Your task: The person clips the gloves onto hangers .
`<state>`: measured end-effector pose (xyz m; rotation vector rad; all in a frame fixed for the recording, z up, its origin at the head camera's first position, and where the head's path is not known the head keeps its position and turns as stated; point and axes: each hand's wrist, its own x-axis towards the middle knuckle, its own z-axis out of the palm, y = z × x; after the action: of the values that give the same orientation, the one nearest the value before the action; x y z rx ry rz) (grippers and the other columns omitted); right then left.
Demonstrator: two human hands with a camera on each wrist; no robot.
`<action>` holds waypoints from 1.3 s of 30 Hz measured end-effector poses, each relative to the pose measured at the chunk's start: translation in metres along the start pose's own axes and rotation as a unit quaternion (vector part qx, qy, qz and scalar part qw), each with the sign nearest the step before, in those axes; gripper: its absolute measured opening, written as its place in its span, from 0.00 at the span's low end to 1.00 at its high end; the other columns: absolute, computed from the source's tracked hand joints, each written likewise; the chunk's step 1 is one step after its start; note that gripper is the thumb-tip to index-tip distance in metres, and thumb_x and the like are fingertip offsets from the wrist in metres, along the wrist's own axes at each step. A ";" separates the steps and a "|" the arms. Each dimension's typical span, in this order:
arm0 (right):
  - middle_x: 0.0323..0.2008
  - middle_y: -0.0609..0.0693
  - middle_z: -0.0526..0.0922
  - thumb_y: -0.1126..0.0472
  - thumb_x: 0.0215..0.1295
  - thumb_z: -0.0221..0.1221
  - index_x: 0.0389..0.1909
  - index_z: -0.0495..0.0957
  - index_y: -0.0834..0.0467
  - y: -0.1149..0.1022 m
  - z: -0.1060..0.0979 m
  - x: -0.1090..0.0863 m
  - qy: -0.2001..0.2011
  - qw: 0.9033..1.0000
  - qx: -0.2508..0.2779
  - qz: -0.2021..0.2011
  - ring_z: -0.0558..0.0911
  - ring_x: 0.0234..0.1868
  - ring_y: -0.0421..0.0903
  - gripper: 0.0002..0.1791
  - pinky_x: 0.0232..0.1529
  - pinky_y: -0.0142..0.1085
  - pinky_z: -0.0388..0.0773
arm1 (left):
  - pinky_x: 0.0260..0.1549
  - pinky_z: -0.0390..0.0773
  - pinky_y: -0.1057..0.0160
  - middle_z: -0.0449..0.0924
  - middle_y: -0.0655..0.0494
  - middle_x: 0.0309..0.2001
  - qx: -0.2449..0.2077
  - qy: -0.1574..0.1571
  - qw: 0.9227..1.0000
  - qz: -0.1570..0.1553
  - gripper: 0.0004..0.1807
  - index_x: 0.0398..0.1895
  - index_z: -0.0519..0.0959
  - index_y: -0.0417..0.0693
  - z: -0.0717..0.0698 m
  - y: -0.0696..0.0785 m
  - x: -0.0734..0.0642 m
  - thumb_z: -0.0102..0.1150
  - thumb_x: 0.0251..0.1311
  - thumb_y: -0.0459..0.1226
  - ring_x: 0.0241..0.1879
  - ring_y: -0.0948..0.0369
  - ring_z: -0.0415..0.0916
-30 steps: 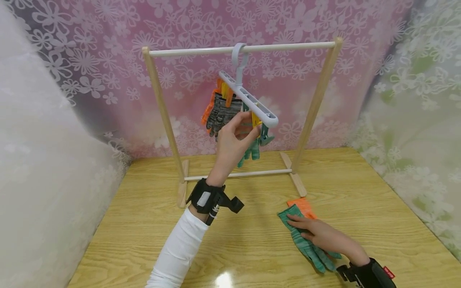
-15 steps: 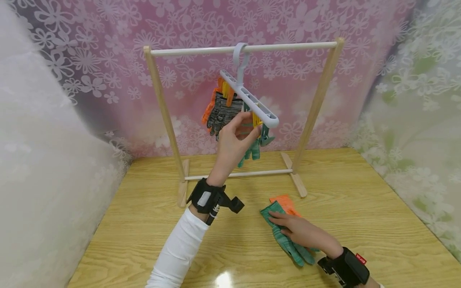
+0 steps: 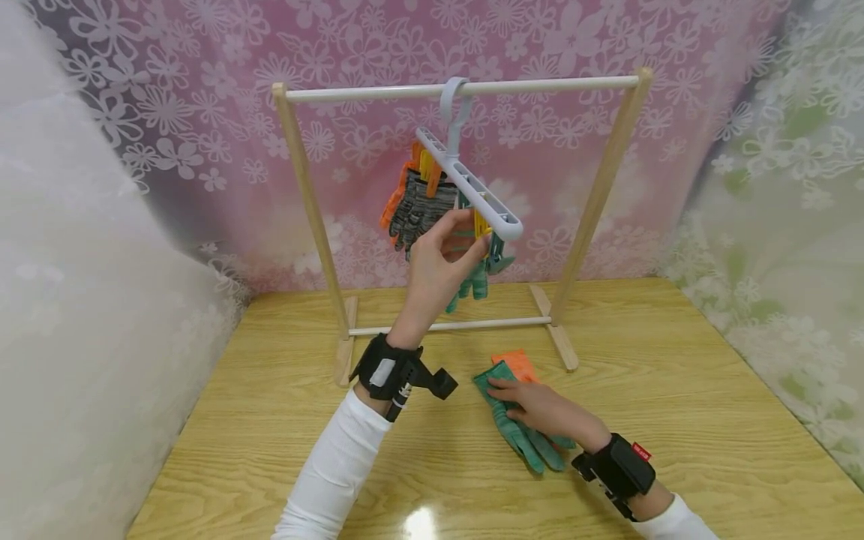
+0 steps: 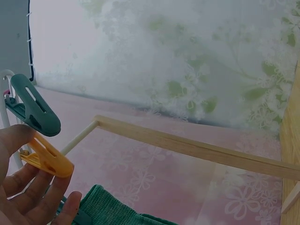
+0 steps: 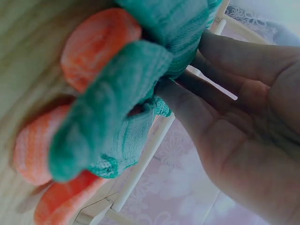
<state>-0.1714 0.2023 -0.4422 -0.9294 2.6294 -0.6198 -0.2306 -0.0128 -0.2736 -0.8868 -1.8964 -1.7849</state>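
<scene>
My left hand (image 3: 435, 262) pinches a yellow clothespin (image 4: 51, 159) between thumb and fingers, under the near end of a pale grey clip hanger (image 3: 475, 191). Beside it hangs a teal clothespin (image 4: 37, 105). A green knit glove (image 3: 478, 281) dangles behind the left hand, partly covered by it. On the table, my right hand (image 3: 550, 412) rests its extended fingers on another green glove (image 3: 501, 416). An orange glove (image 3: 516, 364) lies beneath that one, its cuff and fingertips (image 5: 101, 42) sticking out.
The hanger hooks over the white top bar (image 3: 378, 94) of a wooden rack (image 3: 597, 195). A grey-black glove (image 3: 425, 210) and an orange glove (image 3: 394, 199) hang at its far end from orange and yellow clothespins. Flowered curtains stand behind and at both sides.
The right hand has slid the green and orange gloves left across the table and a little toward the rack. My left hand stays on the yellow clothespin.
</scene>
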 end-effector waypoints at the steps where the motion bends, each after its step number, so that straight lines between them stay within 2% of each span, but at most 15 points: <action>1: 0.73 0.66 0.64 0.70 0.70 0.61 0.69 0.71 0.67 0.000 0.000 0.002 0.001 1.000 0.000 0.003 0.85 0.43 0.54 0.27 0.27 0.30 0.67 | 0.49 0.85 0.52 0.81 0.39 0.54 0.000 0.000 1.000 -0.001 0.20 0.61 0.77 0.35 0.000 0.000 0.000 0.63 0.68 0.30 0.47 0.47 0.84; 6: 0.73 0.65 0.65 0.70 0.69 0.61 0.68 0.72 0.67 -0.001 0.002 0.011 0.018 1.000 -0.016 0.010 0.85 0.42 0.53 0.27 0.28 0.30 0.68 | 0.49 0.85 0.54 0.81 0.39 0.55 0.000 0.000 1.000 -0.006 0.20 0.61 0.77 0.35 -0.001 0.001 -0.001 0.63 0.67 0.30 0.48 0.47 0.84; 11: 0.71 0.67 0.68 0.71 0.68 0.63 0.67 0.73 0.68 0.000 0.002 0.020 0.039 0.998 -0.038 0.018 0.77 0.23 0.41 0.27 0.24 0.29 0.65 | 0.50 0.84 0.55 0.81 0.40 0.56 0.003 -0.006 1.000 -0.009 0.20 0.62 0.77 0.36 -0.001 0.001 -0.001 0.63 0.68 0.31 0.49 0.48 0.84; 13: 0.71 0.66 0.68 0.71 0.67 0.63 0.66 0.73 0.68 0.002 -0.001 0.024 0.036 0.998 -0.041 0.027 0.77 0.23 0.42 0.26 0.24 0.29 0.63 | 0.50 0.84 0.55 0.81 0.40 0.57 0.004 -0.007 1.000 -0.007 0.20 0.62 0.77 0.36 -0.001 0.001 0.000 0.63 0.68 0.31 0.49 0.49 0.84; 16: 0.69 0.65 0.71 0.72 0.68 0.62 0.65 0.75 0.68 0.002 -0.009 0.031 0.029 0.998 -0.033 0.042 0.84 0.37 0.52 0.25 0.27 0.31 0.66 | 0.50 0.84 0.55 0.81 0.40 0.56 0.006 -0.006 1.000 -0.003 0.19 0.61 0.77 0.36 -0.001 0.000 0.001 0.63 0.68 0.31 0.49 0.49 0.84; 18: 0.66 0.65 0.74 0.72 0.68 0.62 0.64 0.76 0.68 0.002 -0.017 0.036 0.031 0.998 -0.025 0.050 0.83 0.48 0.59 0.23 0.32 0.34 0.75 | 0.49 0.85 0.57 0.81 0.40 0.56 0.009 -0.005 1.000 -0.002 0.19 0.61 0.77 0.36 -0.001 -0.001 0.001 0.63 0.68 0.31 0.49 0.49 0.84; 20: 0.62 0.66 0.77 0.71 0.69 0.62 0.63 0.77 0.68 0.003 -0.025 0.042 0.050 0.996 -0.026 0.062 0.81 0.55 0.63 0.22 0.42 0.42 0.82 | 0.49 0.85 0.59 0.81 0.40 0.56 0.007 -0.006 1.000 -0.002 0.19 0.61 0.77 0.36 -0.002 -0.001 0.001 0.63 0.68 0.30 0.49 0.49 0.84; 22: 0.60 0.66 0.78 0.68 0.69 0.62 0.62 0.77 0.67 0.005 -0.033 0.047 0.077 0.993 -0.032 0.084 0.81 0.55 0.64 0.21 0.45 0.46 0.82 | 0.49 0.84 0.62 0.81 0.41 0.56 0.006 -0.008 1.000 -0.003 0.20 0.61 0.77 0.36 -0.002 0.000 0.001 0.63 0.67 0.30 0.49 0.49 0.84; 25: 0.58 0.66 0.79 0.66 0.71 0.61 0.66 0.75 0.65 0.009 -0.043 0.055 0.107 0.984 -0.023 0.138 0.83 0.41 0.63 0.23 0.32 0.42 0.76 | 0.49 0.84 0.62 0.81 0.41 0.56 0.007 -0.010 1.000 -0.005 0.21 0.62 0.77 0.37 -0.003 0.002 0.002 0.64 0.67 0.31 0.50 0.49 0.84; 27: 0.56 0.66 0.80 0.64 0.71 0.62 0.66 0.75 0.64 0.012 -0.046 0.059 0.123 0.979 -0.033 0.160 0.82 0.34 0.60 0.24 0.29 0.39 0.71 | 0.50 0.84 0.61 0.81 0.42 0.57 0.009 -0.010 1.000 -0.007 0.21 0.62 0.77 0.38 -0.003 0.002 0.003 0.64 0.67 0.31 0.50 0.50 0.84; 29: 0.49 0.64 0.83 0.63 0.70 0.63 0.64 0.76 0.66 0.015 -0.045 0.061 0.133 0.975 -0.059 0.168 0.81 0.29 0.57 0.23 0.28 0.39 0.73 | 0.50 0.84 0.59 0.81 0.42 0.57 0.010 -0.009 1.000 -0.010 0.21 0.62 0.76 0.38 -0.003 0.002 0.003 0.64 0.67 0.32 0.50 0.50 0.84; 31: 0.44 0.62 0.85 0.61 0.68 0.66 0.59 0.78 0.68 0.017 -0.042 0.063 0.141 0.971 -0.092 0.169 0.83 0.34 0.54 0.22 0.32 0.42 0.79 | 0.50 0.84 0.59 0.81 0.41 0.57 0.008 -0.009 1.000 -0.016 0.21 0.63 0.76 0.38 -0.004 0.002 0.003 0.64 0.67 0.32 0.50 0.50 0.83; 33: 0.41 0.60 0.86 0.58 0.67 0.67 0.57 0.79 0.68 0.019 -0.038 0.065 0.145 0.968 -0.101 0.177 0.84 0.37 0.53 0.23 0.36 0.44 0.81 | 0.50 0.84 0.62 0.81 0.41 0.56 0.006 -0.011 1.000 -0.021 0.22 0.63 0.76 0.37 -0.004 0.002 0.003 0.64 0.68 0.32 0.50 0.50 0.83; 36: 0.37 0.57 0.84 0.57 0.64 0.70 0.52 0.79 0.67 0.022 -0.033 0.066 0.141 0.967 -0.080 0.197 0.83 0.35 0.52 0.22 0.35 0.44 0.80 | 0.50 0.83 0.65 0.81 0.41 0.55 0.013 -0.011 1.000 -0.023 0.22 0.64 0.76 0.38 -0.004 0.002 0.002 0.64 0.68 0.33 0.50 0.50 0.83; 39: 0.32 0.54 0.81 0.56 0.61 0.72 0.43 0.79 0.64 0.024 -0.030 0.068 0.132 0.966 -0.065 0.211 0.79 0.29 0.49 0.18 0.31 0.41 0.77 | 0.50 0.82 0.66 0.81 0.42 0.54 0.021 -0.008 1.000 -0.017 0.22 0.64 0.76 0.38 -0.005 0.003 0.001 0.63 0.68 0.33 0.50 0.51 0.83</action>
<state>-0.2469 0.1845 -0.4362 -0.3044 3.0034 -0.4921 -0.2303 -0.0176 -0.2705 -0.8616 -1.9638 -1.7559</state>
